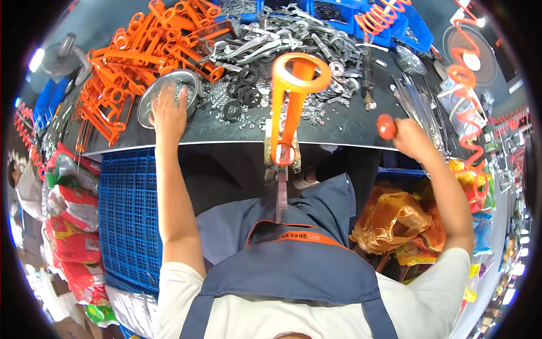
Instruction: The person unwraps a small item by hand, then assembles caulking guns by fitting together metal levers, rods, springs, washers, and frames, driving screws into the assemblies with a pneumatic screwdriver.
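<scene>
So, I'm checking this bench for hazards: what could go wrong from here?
The left hand is at the metal bowl, so a careless pull might tip it. Loose small metal parts lie near the table's front edge and could be brushed off. The right hand, gripping a red handle, might knock the thin rods beside it.

A cream short-sleeved shirt (423, 294) shows under a slate-blue apron (293, 274) with two straps (196, 317) and an orange band (307, 236).
</scene>
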{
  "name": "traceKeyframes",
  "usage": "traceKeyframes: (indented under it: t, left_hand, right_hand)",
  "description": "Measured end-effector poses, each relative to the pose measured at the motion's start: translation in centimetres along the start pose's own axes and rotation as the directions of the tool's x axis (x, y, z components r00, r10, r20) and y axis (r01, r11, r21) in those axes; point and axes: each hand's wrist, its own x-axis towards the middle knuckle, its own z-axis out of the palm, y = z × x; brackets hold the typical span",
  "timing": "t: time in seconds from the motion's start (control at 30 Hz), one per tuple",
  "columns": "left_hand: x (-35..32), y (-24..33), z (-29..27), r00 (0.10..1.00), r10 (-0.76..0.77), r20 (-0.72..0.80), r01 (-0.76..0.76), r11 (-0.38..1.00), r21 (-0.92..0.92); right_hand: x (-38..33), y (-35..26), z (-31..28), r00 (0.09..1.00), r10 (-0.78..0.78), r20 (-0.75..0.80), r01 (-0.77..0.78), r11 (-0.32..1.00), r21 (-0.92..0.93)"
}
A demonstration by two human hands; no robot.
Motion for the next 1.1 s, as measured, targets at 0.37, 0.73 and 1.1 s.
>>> traceKeyframes:
  t: [0.37,0.73,1.1]
  left_hand:
    - [-12.0,8.2,8.5,0.695,0.495,0.522,0.489,0.208,-0.848]
    - [-3.2,5.0,-7.3,0.959,0.249,0.139,0.247,-0.485,-0.839]
    - [-7.0,11.4,-2.4,0.94,0.278,0.196,0.311,-0.467,-0.828]
  right_hand:
    - [-1.1,-13.0,7.1,0.75,-0.225,-0.622,0.497,0.813,0.305]
    - [-5.7,-20.4,13.6,0.858,-0.338,-0.388,0.439,0.089,0.894]
    - [0.0,-19.9,6.6,0.843,0.12,-0.524,0.456,0.356,0.816]
